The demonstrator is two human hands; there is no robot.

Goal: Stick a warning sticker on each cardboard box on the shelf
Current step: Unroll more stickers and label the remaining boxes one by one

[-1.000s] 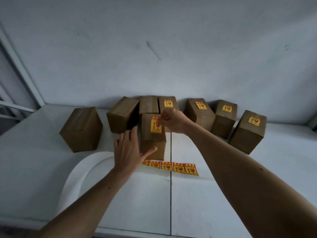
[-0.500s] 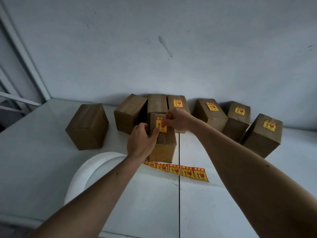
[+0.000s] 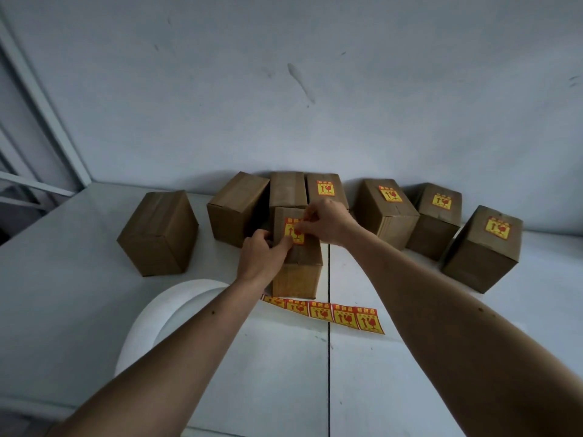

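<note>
A cardboard box (image 3: 299, 275) stands in front of the row, near the shelf's middle seam. A yellow and red warning sticker (image 3: 292, 231) lies on its top face. My left hand (image 3: 263, 257) grips the box's left top edge, thumb on the top next to the sticker. My right hand (image 3: 325, 220) rests its fingertips on the sticker's right side. Several boxes at the back right carry stickers, such as the far right one (image 3: 482, 250). Three boxes on the left, including the leftmost (image 3: 157, 233), show no sticker.
A strip of spare stickers (image 3: 328, 313) lies flat on the white shelf (image 3: 410, 357) just in front of the held box. A white curved band of backing paper (image 3: 151, 320) lies at the front left. A grey wall stands right behind the boxes.
My left hand moved from beside the box to gripping its left top edge. My right hand stayed on the sticker. The camera moved closer and tilted.
</note>
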